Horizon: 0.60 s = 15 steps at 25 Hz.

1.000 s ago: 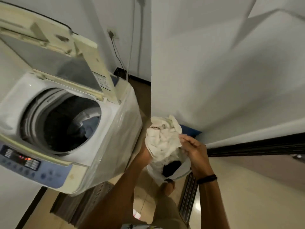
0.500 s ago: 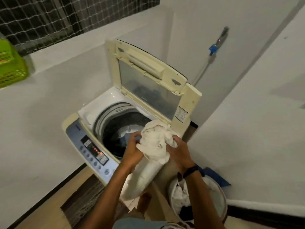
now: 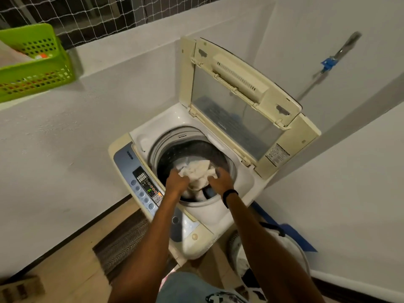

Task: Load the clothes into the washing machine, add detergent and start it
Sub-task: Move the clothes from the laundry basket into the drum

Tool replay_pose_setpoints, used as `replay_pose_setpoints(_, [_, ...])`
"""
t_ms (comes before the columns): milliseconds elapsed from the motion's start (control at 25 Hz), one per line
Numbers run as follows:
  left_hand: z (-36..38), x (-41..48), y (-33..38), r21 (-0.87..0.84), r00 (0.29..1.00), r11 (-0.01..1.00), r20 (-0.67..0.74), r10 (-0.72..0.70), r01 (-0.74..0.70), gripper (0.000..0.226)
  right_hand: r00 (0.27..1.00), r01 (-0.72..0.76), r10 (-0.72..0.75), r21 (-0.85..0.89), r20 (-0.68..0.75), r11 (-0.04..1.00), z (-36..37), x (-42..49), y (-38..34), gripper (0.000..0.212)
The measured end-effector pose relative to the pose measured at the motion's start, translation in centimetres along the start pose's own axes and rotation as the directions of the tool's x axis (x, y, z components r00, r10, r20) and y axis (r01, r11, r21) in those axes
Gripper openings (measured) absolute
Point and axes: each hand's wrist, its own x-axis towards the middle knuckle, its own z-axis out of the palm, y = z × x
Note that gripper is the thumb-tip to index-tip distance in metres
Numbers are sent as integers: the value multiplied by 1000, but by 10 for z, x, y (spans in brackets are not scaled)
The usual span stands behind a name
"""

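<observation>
A top-loading washing machine [image 3: 241, 189] stands in the corner with its lid [image 3: 236, 99] raised against the wall. Both my hands reach into the drum opening. My left hand [image 3: 176, 182] and my right hand [image 3: 220, 181] each grip a side of a bundle of white cloth [image 3: 197, 172], held inside the drum mouth. Darker and blue clothes lie beneath it in the drum. The lit control panel [image 3: 146, 185] runs along the machine's left front edge.
A white laundry basket [image 3: 301, 256] with clothes sits on the floor at the right, beside a blue dustpan [image 3: 290, 235]. A green plastic basket [image 3: 32, 60] stands on the ledge at top left. A mop handle [image 3: 328, 64] leans on the far wall. A dark mat [image 3: 122, 241] lies before the machine.
Both hands carried the white bundle from the laundry basket over to the machine and lowered it into the drum mouth. The camera view swung left toward the machine.
</observation>
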Motion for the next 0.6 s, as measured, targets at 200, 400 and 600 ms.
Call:
replay_pose_setpoints(200, [42,-19,-4,78,996,995,-62,69,-64,34,994,-88,94,99,-58,991,-26,-16,40,21])
replay_pose_setpoints(400, [128,-71,-12,242,954,925,134,268,-293,24,933,-173,299,479,-201,860,-61,-57,108,11])
replay_pose_setpoints(600, [224,-109,-61,424,904,844,401,151,-329,23,851,-338,485,500,-199,797,-79,-81,255,17])
